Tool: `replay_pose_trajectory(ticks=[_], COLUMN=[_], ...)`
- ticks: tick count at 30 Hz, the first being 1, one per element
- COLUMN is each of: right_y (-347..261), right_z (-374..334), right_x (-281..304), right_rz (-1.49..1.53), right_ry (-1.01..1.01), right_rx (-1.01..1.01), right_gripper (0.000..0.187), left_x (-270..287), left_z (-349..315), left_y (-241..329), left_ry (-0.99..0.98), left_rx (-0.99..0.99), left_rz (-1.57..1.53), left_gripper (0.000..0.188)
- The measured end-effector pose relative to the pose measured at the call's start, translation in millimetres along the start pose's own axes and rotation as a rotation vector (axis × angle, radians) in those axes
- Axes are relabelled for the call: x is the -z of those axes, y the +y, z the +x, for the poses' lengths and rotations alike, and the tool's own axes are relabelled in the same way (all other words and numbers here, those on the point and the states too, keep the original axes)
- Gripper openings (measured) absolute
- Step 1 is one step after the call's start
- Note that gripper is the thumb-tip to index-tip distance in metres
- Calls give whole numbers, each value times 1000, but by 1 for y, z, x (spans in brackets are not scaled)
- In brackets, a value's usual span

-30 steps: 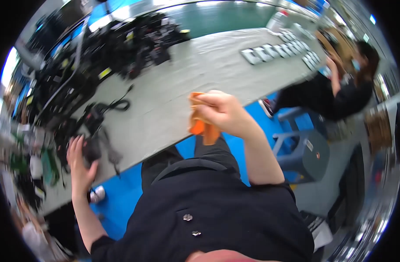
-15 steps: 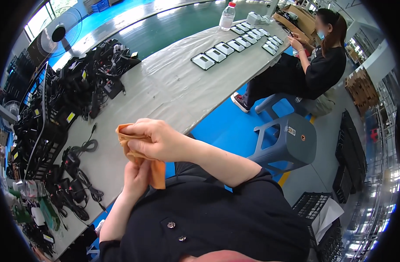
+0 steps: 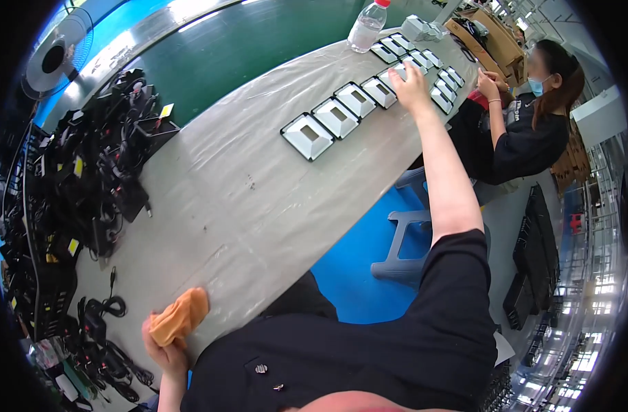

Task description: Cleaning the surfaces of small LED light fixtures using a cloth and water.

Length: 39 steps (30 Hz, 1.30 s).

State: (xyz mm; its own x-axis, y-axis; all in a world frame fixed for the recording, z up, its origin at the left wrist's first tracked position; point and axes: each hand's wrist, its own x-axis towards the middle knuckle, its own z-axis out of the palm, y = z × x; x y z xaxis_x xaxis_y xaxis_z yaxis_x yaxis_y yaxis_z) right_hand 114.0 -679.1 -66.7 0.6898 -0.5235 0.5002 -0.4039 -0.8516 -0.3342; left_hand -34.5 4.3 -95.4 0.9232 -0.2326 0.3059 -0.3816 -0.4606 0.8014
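Note:
My left hand (image 3: 164,351) is closed on a crumpled orange cloth (image 3: 182,316) at the near left of the table. My right arm stretches out to the far side, where my right hand (image 3: 413,89) hovers at a row of white square pieces. Its fingers are spread and nothing shows in them; whether the fingertips touch a piece I cannot tell. The nearest white square piece (image 3: 319,145) has a black rim, sloping sides and a small grey-brown rectangle in its middle. Several more like it run toward the far end, some in a shorter second row.
Black adapters and cables (image 3: 118,165) are heaped along the table's left side, with loose cables (image 3: 98,329) nearer me. A bottle with a red cap (image 3: 367,29) stands by the far edge. To the right sits a masked person (image 3: 533,137), near a grey stool (image 3: 403,264).
My right hand has let go of the orange cloth and reached far forward to the white pieces. My left hand, still with the cloth, has moved down and left.

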Motion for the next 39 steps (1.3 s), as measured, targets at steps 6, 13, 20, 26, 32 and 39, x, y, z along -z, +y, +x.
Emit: replay_pose_trajectory(ticks=[6,13,20,26,32,39], right_y=[67,130,90,-20,-110,-206], right_z=[77,117,75,8,-59,-130], right_x=[-44,-78,-86,-46,-37,-24], right_rz=[-488,-291,-225,-249,-312,-353], right_ry=[-144,-375,-257,-266,-311,-373], right_rx=[-176,-224,-298,-395,-366,-364], right_gripper=[81,88,85,81,82,81], left_x=[-9,-10,-10,-7,4,37], left_z=[5,-3,3,0,-1,-18], left_y=[17,7,16,12,7,29], left_ry=[4,-13,-48,29,80,-31], left_rx=[21,36,2,-67,-212,-8], left_rz=[153,298,277,93,-62,-477], left_gripper=[25,30,29,22,24,17])
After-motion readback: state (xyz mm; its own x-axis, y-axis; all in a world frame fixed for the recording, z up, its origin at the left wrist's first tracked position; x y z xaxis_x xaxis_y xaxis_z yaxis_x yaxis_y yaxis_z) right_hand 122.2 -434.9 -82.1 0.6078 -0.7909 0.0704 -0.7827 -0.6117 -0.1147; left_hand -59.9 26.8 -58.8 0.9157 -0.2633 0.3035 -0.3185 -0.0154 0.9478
